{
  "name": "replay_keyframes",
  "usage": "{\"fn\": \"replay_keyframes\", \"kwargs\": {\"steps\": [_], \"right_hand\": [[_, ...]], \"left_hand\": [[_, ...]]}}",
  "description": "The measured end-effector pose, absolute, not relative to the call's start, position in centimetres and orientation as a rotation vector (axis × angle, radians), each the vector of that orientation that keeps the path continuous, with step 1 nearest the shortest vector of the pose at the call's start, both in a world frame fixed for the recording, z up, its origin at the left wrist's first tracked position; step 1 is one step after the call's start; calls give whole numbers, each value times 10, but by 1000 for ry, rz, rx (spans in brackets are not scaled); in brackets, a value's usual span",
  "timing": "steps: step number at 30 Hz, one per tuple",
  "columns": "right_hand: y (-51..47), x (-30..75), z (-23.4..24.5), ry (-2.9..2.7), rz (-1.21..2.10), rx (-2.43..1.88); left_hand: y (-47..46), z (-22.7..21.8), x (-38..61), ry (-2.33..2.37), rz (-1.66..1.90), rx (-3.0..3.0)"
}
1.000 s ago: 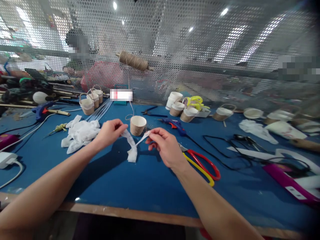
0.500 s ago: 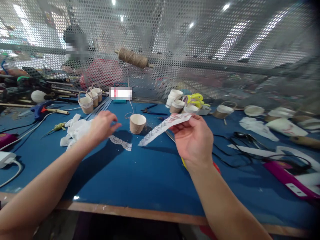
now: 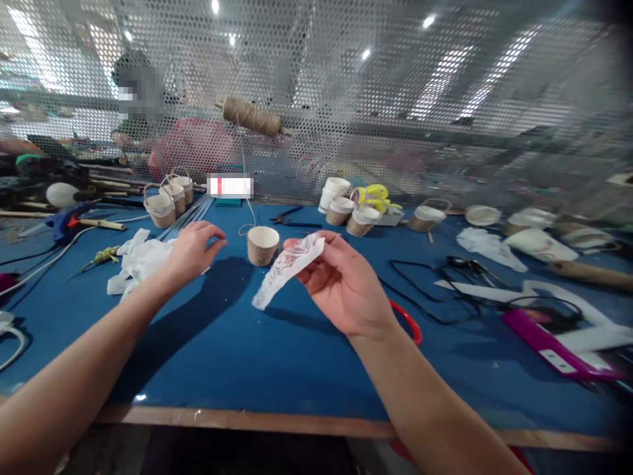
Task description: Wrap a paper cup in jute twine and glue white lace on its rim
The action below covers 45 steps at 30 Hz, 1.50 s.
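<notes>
A strip of white lace hangs from my right hand, its end drooping to the left above the blue table. My right thumb and fingers pinch its upper end. My left hand is over the table to the left, thumb and forefinger apart, with nothing visible between them. A small white edge shows below it; the rest is hidden. Between my hands, slightly farther back, a small twine-wrapped cup stands upright. Crumpled white cloth lies beside my left wrist.
Pliers lie behind the cup, and a twine spool hangs on the mesh. A glue gun is at left. Red-handled scissors, black cables and a purple power strip lie right. More cups stand behind.
My right hand has moved left and slightly down with the lace strip. A second lace piece beside my left hand has gone from its spot. The view has shifted a little.
</notes>
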State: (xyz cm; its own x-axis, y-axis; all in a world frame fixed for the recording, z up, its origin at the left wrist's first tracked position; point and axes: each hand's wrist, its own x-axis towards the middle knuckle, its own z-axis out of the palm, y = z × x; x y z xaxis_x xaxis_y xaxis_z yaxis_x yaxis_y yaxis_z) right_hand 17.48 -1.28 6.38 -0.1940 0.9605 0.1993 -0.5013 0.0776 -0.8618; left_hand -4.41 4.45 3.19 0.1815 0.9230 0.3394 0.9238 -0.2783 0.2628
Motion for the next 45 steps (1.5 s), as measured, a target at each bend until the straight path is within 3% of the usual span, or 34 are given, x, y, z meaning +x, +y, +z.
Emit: {"fn": "replay_keyframes", "kwargs": {"steps": [2,4,7,11,17,25,32,45], "right_hand": [[-12,175,61,-1087,1477,-606],[-7,178,58,-1171,1473,-685],[1,189,54,-1345,1465,-894],[9,205,49,-1431,1487,-1111],[6,202,37,-1557,1708,-1085],[0,190,35,-1839,1835,-1022],[7,206,40,-1820,1611,-1194],[20,220,26,-2124,1158,-1485]], "left_hand": [[32,32,-27,-1735,-1285,-2838],[21,27,-11,-1542,-1665,-3316],[11,18,1,-1713,-1504,-3793],[9,17,-1,-1981,-1340,-3705],[3,27,-1,-1687,-798,-3843],[3,40,-9,-1562,-612,-3954],[17,48,-26,-1749,-625,-3764],[42,31,-46,-1874,20,-3465]]}}
